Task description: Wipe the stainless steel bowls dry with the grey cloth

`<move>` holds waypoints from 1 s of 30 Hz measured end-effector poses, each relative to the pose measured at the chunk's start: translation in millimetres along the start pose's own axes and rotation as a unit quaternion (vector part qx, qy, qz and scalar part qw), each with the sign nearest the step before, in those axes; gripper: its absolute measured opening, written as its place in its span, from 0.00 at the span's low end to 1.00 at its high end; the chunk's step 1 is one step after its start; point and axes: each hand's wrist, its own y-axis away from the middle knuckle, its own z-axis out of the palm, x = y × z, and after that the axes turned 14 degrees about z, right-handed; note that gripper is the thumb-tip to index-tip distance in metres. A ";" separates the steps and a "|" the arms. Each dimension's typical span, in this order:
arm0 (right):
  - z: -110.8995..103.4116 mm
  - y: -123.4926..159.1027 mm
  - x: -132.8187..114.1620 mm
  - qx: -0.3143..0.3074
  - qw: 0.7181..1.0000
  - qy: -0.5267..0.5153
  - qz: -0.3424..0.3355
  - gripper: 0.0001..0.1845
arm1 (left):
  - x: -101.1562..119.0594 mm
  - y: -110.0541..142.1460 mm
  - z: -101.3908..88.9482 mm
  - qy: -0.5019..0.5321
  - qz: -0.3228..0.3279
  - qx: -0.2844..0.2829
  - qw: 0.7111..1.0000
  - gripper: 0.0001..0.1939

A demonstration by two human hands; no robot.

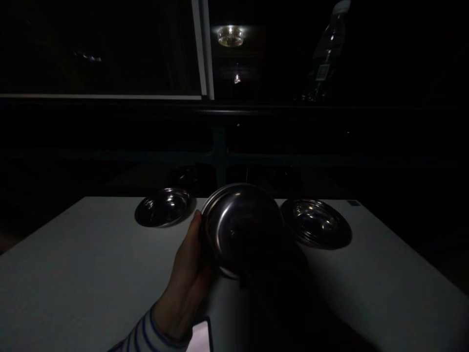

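Observation:
A shiny steel bowl (224,220) is lifted over the white table and tipped so that a round face is turned toward me. My left hand (190,269) grips its left edge, the thumb lying along the rim. In front of the bowl, deep in shadow, is my right hand (252,252); its arm comes in from the lower right. The fingers are too dark to make out, as is anything in them. Another steel bowl (164,208) rests at the back left. At the back right sits what looks like a stack of steel bowls (317,222).
The white table (91,274) spans the lower view. A phone with a lit screen (200,337) lies below my left wrist. A small dark flat piece (353,202) is at the far right corner. Behind are dark glass, a pale frame (203,49) and a clear bottle (328,54).

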 end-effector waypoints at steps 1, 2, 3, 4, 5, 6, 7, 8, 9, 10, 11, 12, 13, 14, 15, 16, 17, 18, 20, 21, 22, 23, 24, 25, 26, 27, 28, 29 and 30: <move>1.9 0.7 1.3 0.001 1.000 -0.002 -0.003 0.16 | 0.2 0.2 0.6 -0.005 0.003 0.009 1.000 0.13; 3.4 1.4 1.9 0.001 1.000 -0.006 -0.009 0.15 | 0.9 0.5 1.5 -0.009 0.005 0.019 1.000 0.13; 4.3 1.9 2.0 0.001 1.000 -0.010 -0.016 0.14 | 1.8 1.1 2.7 -0.010 0.006 0.026 1.000 0.12; 4.4 1.9 1.9 0.000 1.000 -0.014 -0.022 0.14 | 2.8 2.0 4.1 -0.011 0.006 0.029 0.999 0.12; 3.7 1.4 2.0 -0.001 1.000 -0.017 -0.026 0.14 | 3.8 3.4 5.6 -0.016 0.005 0.031 0.999 0.11; 2.3 0.4 2.2 -0.004 0.999 -0.019 -0.026 0.15 | 4.6 5.0 7.1 -0.025 0.003 0.029 0.999 0.11; 0.4 -1.0 2.8 -0.007 0.999 -0.020 -0.024 0.16 | 5.1 6.7 8.5 -0.036 0.002 0.026 0.999 0.11; -1.7 -2.4 3.5 -0.012 1.000 -0.019 -0.021 0.17 | 5.6 8.2 9.5 -0.048 0.001 0.020 0.999 0.11; -3.7 -3.7 4.2 -0.016 1.000 -0.019 -0.019 0.17 | 5.9 9.3 10.2 -0.057 0.003 0.016 0.998 0.12; -5.3 -4.6 4.8 -0.020 0.999 -0.019 -0.018 0.17 | 6.2 9.9 10.6 -0.062 0.008 0.015 0.998 0.12; -6.2 -5.2 5.2 -0.024 0.999 -0.019 -0.019 0.17 | 6.5 9.9 10.6 -0.061 0.016 0.017 0.998 0.12; -6.3 -5.4 5.6 -0.027 0.999 -0.019 -0.018 0.17 | 6.8 9.5 10.3 -0.057 0.027 0.021 0.998 0.12; -5.8 -5.3 5.9 -0.029 0.999 -0.019 -0.017 0.17 | 6.9 8.7 9.7 -0.055 0.036 0.025 0.998 0.12; -4.8 -5.1 6.4 -0.030 0.999 -0.018 -0.012 0.17 | 7.0 7.8 9.1 -0.056 0.044 0.027 0.997 0.12; -3.4 -4.9 7.0 -0.029 0.999 -0.017 -0.006 0.17 | 6.9 6.9 8.4 -0.060 0.046 0.028 0.997 0.12; -2.0 -4.5 7.6 -0.029 0.999 -0.015 0.000 0.16 | 6.8 6.2 7.7 -0.066 0.044 0.028 0.996 0.12; -0.6 -4.2 8.3 -0.028 1.000 -0.013 0.005 0.16 | 6.5 5.6 7.2 -0.073 0.041 0.029 0.996 0.12; 0.5 -3.8 8.9 -0.027 1.000 -0.012 0.008 0.16 | 6.3 5.2 6.9 -0.077 0.038 0.030 0.996 0.12; 2.0 -2.8 10.0 -0.027 1.000 -0.009 0.009 0.16 | 5.8 4.8 6.7 -0.075 0.040 0.033 0.996 0.12; 2.7 -2.3 10.5 -0.026 1.000 -0.009 0.008 0.17 | 5.6 4.7 6.7 -0.071 0.044 0.033 0.996 0.12; 3.5 -1.7 10.9 -0.024 1.000 -0.008 0.009 0.17 | 5.4 4.6 6.7 -0.067 0.048 0.030 0.996 0.12; 4.6 -0.9 11.2 -0.021 1.000 -0.007 0.011 0.18 | 5.1 4.4 6.6 -0.066 0.049 0.025 0.996 0.12; 6.0 0.1 11.3 -0.017 1.000 -0.006 0.015 0.17 | 4.9 3.9 6.4 -0.067 0.048 0.022 0.996 0.12; 7.9 1.4 11.0 -0.011 1.000 -0.004 0.018 0.17 | 4.6 3.3 6.1 -0.070 0.046 0.020 0.996 0.11; 10.0 2.9 10.5 -0.006 1.000 0.000 0.019 0.16 | 4.5 2.5 5.7 -0.075 0.043 0.020 0.996 0.11; 12.4 4.4 9.7 0.001 1.000 0.005 0.016 0.16 | 4.4 1.8 5.2 -0.078 0.041 0.021 0.996 0.11; 14.7 5.7 8.7 0.009 1.000 0.009 0.009 0.16 | 4.5 1.1 4.7 -0.080 0.041 0.023 0.996 0.11; 16.8 6.5 7.9 0.020 1.000 0.011 0.000 0.16 | 4.5 0.6 4.3 -0.079 0.045 0.027 0.995 0.11; 18.3 6.7 7.2 0.034 0.999 0.009 -0.005 0.17 | 4.5 0.3 3.8 -0.079 0.048 0.028 0.995 0.11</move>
